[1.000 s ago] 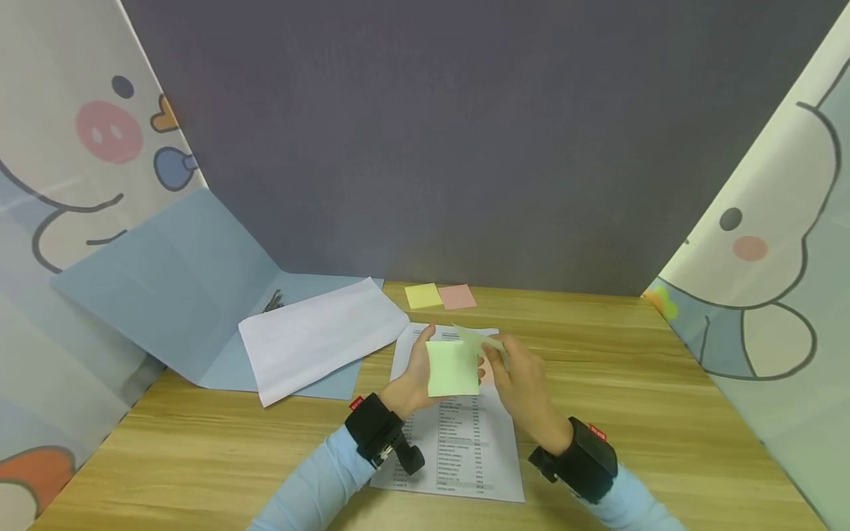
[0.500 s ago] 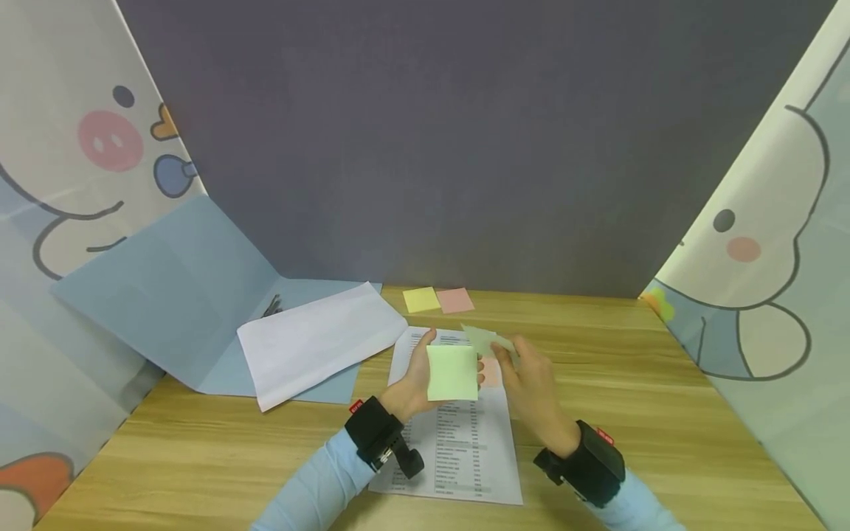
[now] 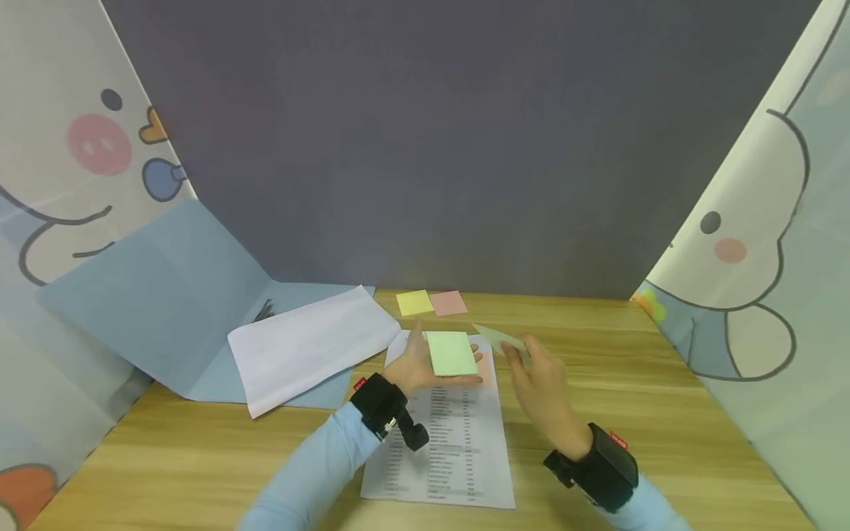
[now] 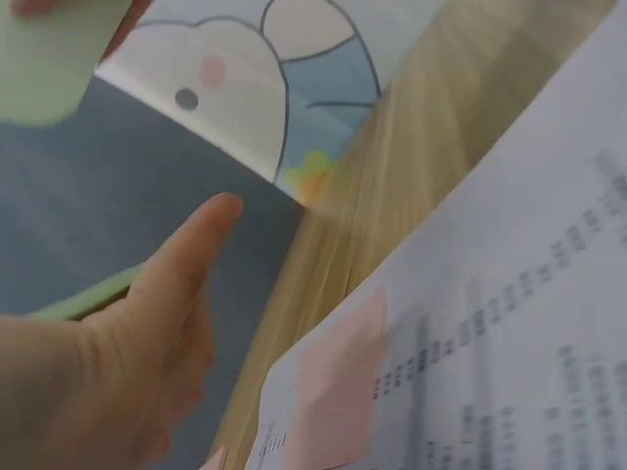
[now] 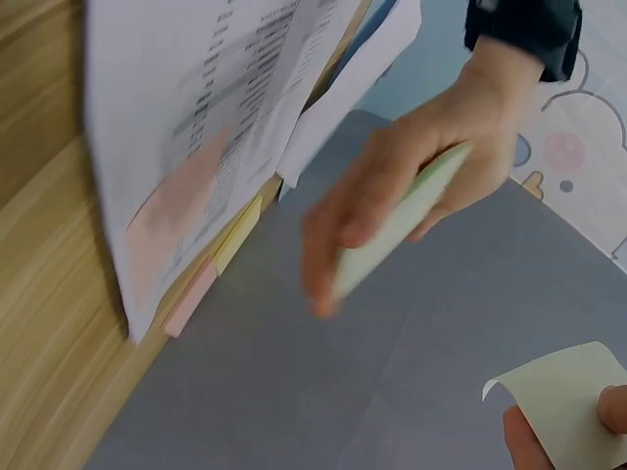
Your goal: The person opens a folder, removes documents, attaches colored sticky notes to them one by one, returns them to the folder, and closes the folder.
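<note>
Green sticky-note pad (image 3: 451,353) bears no writing; printed sheet's (image 3: 443,450) text unreadable.

The right hand (image 3: 541,376) pulled the peeled note (image 3: 499,338) away.

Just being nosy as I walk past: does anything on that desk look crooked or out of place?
Mildly. The white sheet lies askew, overhanging the open blue folder, and the printed list sits slightly tilted on the table. Nothing looks spilled or torn.
</note>
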Motion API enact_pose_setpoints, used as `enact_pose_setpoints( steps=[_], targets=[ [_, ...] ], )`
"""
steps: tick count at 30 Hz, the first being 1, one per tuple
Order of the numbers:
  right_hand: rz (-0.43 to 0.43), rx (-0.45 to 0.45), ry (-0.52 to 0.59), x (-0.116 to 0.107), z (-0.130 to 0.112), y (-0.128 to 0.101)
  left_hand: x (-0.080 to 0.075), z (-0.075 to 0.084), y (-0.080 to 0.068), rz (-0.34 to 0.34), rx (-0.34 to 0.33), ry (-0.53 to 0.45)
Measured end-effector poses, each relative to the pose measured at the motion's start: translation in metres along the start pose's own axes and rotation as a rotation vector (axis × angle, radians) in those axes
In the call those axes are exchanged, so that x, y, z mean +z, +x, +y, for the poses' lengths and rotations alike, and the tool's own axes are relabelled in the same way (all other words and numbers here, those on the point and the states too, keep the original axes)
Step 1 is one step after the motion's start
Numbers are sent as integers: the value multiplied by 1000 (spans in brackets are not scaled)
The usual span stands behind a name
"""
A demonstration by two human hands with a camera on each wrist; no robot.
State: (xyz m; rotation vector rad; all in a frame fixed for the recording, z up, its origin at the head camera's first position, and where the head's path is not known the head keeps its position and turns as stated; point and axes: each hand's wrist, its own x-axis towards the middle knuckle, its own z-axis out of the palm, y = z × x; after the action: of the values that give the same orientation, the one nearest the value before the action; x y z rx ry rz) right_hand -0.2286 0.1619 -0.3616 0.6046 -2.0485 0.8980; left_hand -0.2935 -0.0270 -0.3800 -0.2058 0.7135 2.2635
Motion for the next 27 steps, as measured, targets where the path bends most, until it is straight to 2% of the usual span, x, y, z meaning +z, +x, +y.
enact_pose_setpoints(
  steps=[5, 8, 12, 13, 15, 16, 19, 20, 22, 23, 25, 27],
  targets=[
    [9, 8, -27, -13, 9, -1, 8, 18, 39, 57, 22, 88],
    [24, 14, -55, -20, 13, -3, 10, 22, 63, 105, 87, 143],
    [46, 12, -71, -26, 15, -8, 9, 26, 91, 247, 166, 253],
    [50, 16, -69, -28, 15, -9, -1, 29, 107, 262, 184, 307],
    [54, 23, -70, -31, 14, -12, -20, 32, 135, 349, 194, 423],
    [54, 31, -70, -32, 14, -13, -24, 32, 141, 390, 207, 491],
    [54, 60, -90, -37, 13, -19, -72, 35, 194, 452, 241, 584],
    [54, 68, -96, -39, 13, -21, -78, 35, 204, 481, 253, 564],
    [52, 87, -106, -42, 12, -24, -97, 38, 231, 482, 304, 480],
    [53, 91, -110, -43, 13, -25, -111, 41, 251, 472, 323, 426],
    [56, 96, -117, -46, 13, -26, -122, 45, 274, 480, 371, 341],
    [61, 95, -124, -48, 14, -27, -135, 50, 297, 508, 395, 305]
  ],
)
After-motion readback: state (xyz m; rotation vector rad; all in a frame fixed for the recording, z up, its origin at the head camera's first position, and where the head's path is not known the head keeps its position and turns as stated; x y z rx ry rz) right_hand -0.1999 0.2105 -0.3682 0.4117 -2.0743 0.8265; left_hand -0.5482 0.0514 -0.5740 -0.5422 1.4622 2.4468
